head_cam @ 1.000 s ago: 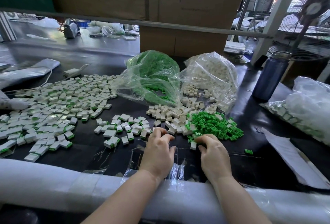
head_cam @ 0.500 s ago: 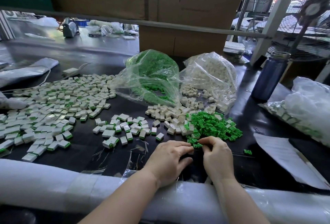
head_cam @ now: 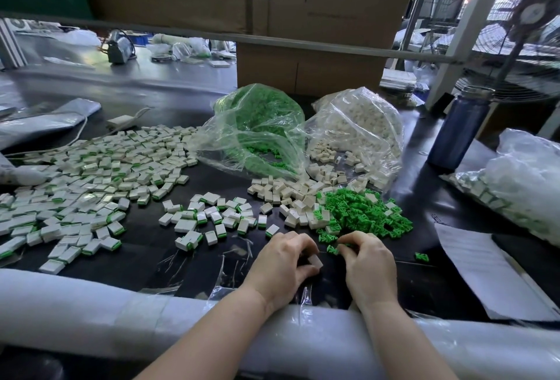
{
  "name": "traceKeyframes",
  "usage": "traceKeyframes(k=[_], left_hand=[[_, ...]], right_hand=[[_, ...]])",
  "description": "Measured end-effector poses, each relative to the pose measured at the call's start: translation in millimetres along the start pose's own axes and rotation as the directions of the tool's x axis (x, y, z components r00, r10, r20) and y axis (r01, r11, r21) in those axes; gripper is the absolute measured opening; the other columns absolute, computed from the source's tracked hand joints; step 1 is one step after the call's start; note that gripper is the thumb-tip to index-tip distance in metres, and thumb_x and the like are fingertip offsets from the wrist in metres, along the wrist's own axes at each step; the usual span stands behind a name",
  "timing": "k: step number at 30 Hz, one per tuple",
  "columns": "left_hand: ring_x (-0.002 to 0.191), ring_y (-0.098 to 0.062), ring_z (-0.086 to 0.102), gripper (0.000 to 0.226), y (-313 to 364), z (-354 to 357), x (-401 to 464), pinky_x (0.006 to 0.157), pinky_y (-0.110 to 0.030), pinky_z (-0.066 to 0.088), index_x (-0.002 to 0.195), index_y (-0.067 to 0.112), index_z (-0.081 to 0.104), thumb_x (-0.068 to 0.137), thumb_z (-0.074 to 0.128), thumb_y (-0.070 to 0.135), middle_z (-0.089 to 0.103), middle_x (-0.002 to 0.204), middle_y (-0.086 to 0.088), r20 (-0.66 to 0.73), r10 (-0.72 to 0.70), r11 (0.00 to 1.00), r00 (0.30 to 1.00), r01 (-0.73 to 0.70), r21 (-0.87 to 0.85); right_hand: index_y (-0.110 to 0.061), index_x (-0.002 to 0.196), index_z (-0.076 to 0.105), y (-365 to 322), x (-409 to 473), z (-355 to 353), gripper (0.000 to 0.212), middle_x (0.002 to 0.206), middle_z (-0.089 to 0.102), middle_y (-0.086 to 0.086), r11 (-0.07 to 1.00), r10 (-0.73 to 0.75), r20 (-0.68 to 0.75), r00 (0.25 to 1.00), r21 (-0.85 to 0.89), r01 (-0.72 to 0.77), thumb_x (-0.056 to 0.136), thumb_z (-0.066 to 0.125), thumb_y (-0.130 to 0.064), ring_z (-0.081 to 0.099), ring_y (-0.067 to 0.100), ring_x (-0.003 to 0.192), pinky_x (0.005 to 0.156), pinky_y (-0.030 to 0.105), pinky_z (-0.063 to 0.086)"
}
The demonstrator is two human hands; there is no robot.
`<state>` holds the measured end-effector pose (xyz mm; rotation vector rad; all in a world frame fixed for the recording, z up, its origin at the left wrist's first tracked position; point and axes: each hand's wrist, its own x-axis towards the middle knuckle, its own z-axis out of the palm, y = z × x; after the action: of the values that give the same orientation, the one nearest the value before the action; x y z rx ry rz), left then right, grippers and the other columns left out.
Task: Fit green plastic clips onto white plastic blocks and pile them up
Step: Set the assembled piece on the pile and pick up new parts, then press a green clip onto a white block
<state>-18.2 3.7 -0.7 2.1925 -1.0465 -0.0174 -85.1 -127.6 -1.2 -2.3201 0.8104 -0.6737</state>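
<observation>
My left hand (head_cam: 283,264) holds a white block (head_cam: 315,261) between thumb and curled fingers near the table's front edge. Just to its right, my right hand (head_cam: 368,264) pinches a green clip (head_cam: 333,249) at its fingertips, a short gap from the block. Behind my right hand lies a heap of loose green clips (head_cam: 363,216). Bare white blocks (head_cam: 291,197) sit left of that heap. A small group of fitted blocks (head_cam: 212,219) lies further left, and a big spread of fitted blocks (head_cam: 91,185) covers the left of the table.
Two open plastic bags stand behind the heaps, one of green clips (head_cam: 257,134) and one of white blocks (head_cam: 360,134). A blue bottle (head_cam: 457,128) stands at the right. Paper sheets (head_cam: 481,267) and another filled bag (head_cam: 521,182) lie at the right. A padded edge (head_cam: 121,316) runs along the front.
My left hand dropped a fitted block by the small group and came back toward me holding a white block. My right hand picked a green clip from the heap's near edge.
</observation>
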Motion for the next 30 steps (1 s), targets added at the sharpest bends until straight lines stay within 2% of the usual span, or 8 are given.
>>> traceKeyframes(k=[3,5,8,12,16,21,25,30], left_hand=[[0.09,-0.009,0.056,0.02,2.4,-2.2,-2.2,0.085,-0.02,0.043,0.098,0.021,0.059,0.082,0.069,0.018,0.065,0.091,0.007,0.001,-0.041,0.993,0.999,0.041,-0.109],[0.081,-0.009,0.059,0.017,2.4,-3.2,-2.6,0.08,-0.02,0.047,0.094,0.021,0.06,0.081,0.07,0.019,0.064,0.084,0.007,-0.006,-0.079,0.978,0.997,0.076,-0.196],[0.076,-0.005,0.062,0.016,0.0,-5.5,-2.5,0.076,-0.013,0.049,0.088,0.025,0.063,0.079,0.073,0.017,0.064,0.078,0.012,-0.035,-0.144,0.934,0.989,0.124,-0.335],[0.076,-0.008,0.063,0.018,-2.3,-6.4,-2.5,0.075,-0.016,0.051,0.078,0.031,0.062,0.077,0.074,0.018,0.067,0.079,0.006,-0.035,-0.184,0.888,0.982,0.15,-0.435],[0.066,-0.002,0.057,0.019,-2.6,-5.7,-2.4,0.069,-0.015,0.049,0.075,0.032,0.06,0.079,0.073,0.018,0.064,0.074,0.006,-0.029,-0.203,0.869,0.979,0.166,-0.466],[0.073,-0.007,0.059,0.012,-1.6,-8.4,-2.5,0.076,-0.022,0.052,0.084,0.027,0.065,0.082,0.069,0.017,0.065,0.082,0.001,-0.004,-0.201,0.839,0.98,0.17,-0.517],[0.075,-0.006,0.055,0.02,-1.6,-8.1,-2.5,0.076,-0.016,0.05,0.096,0.026,0.068,0.084,0.065,0.01,0.062,0.088,-0.001,-0.03,-0.186,0.848,0.982,0.145,-0.51],[0.087,-0.019,0.064,0.014,-3.1,-8.3,-1.1,0.084,-0.029,0.053,0.096,0.014,0.065,0.083,0.068,0.01,0.067,0.092,-0.006,-0.013,-0.218,0.841,0.976,0.181,-0.509]], right_hand=[[-0.016,0.088,0.071,0.2,-1.4,-3.3,0.008,0.079,0.066,-0.003,0.984,0.005,-0.017,1.0,0.176,-0.002,0.081,0.07,-0.012,0.059,0.015,0.076,0.072,0.024,0.041],[-0.018,0.082,0.069,-1.8,-2.7,-5.2,0.013,0.073,0.067,-0.006,0.942,0.008,0.032,0.999,0.334,-0.018,0.077,0.074,-0.007,0.062,0.013,0.072,0.072,0.024,0.049],[-0.02,0.075,0.067,-3.8,-3.4,-7.9,0.023,0.072,0.069,-0.001,0.869,-0.001,0.115,0.993,0.491,-0.056,0.074,0.074,0.002,0.065,0.013,0.07,0.069,0.019,0.053],[-0.008,0.077,0.068,-4.6,-4.1,-11.1,0.017,0.072,0.07,0.01,0.758,0.019,0.195,0.981,0.637,-0.141,0.074,0.07,0.009,0.067,0.015,0.067,0.064,0.019,0.055],[-0.009,0.075,0.068,-4.4,-4.6,-12.9,0.016,0.069,0.069,0.004,0.758,-0.02,0.205,0.979,0.641,-0.119,0.075,0.07,0.007,0.063,0.007,0.064,0.063,0.017,0.052],[-0.009,0.081,0.069,-3.9,-5.5,-12.9,0.016,0.074,0.069,0.007,0.724,-0.028,0.207,0.978,0.679,-0.123,0.077,0.068,0.007,0.064,0.008,0.067,0.064,0.016,0.053],[-0.008,0.081,0.068,-4.8,-6.1,-13.4,0.018,0.072,0.068,0.007,0.71,-0.033,0.209,0.977,0.693,-0.124,0.078,0.067,0.009,0.064,0.011,0.066,0.063,0.017,0.054],[-0.013,0.088,0.071,-7.3,-8.1,-14.1,0.025,0.072,0.068,0.0,0.727,-0.095,0.249,0.964,0.679,-0.104,0.084,0.06,0.008,0.061,0.005,0.06,0.062,0.016,0.052]])
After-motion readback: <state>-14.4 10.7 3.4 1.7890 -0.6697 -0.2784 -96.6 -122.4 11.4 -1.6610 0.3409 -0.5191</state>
